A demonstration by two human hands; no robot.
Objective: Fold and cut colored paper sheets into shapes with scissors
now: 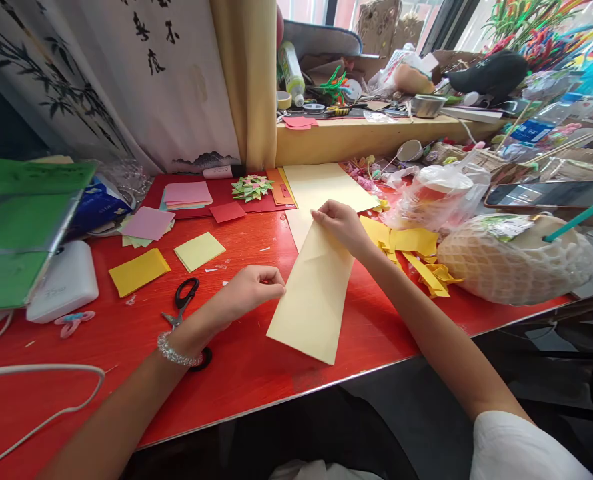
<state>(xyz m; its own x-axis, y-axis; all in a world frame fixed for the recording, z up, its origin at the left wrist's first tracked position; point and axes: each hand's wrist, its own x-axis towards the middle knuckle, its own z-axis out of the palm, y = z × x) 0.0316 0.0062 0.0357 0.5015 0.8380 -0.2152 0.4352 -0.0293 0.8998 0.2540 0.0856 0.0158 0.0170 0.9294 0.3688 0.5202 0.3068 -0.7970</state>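
Observation:
A long strip of pale yellow paper (312,293) is held slightly tilted over the red table. My left hand (256,291) pinches its left edge, with a clear beaded bracelet on that wrist. At the far end of the strip, my right hand (337,223) grips the upper edge between thumb and fingers. Behind it lies a larger pale yellow sheet (329,187). Black-handled scissors (181,300) rest on the table, partly hidden under my left wrist. A pale yellow stack of paper (199,252) and a darker yellow stack (139,272) lie left of my hands.
Pink paper squares (189,193) and a folded green paper flower (252,187) lie at the back. Crumpled yellow scraps (421,250) and a coconut in white netting (516,260) with a straw stand on the right. A white power bank (63,283) and a cable (51,368) are at left.

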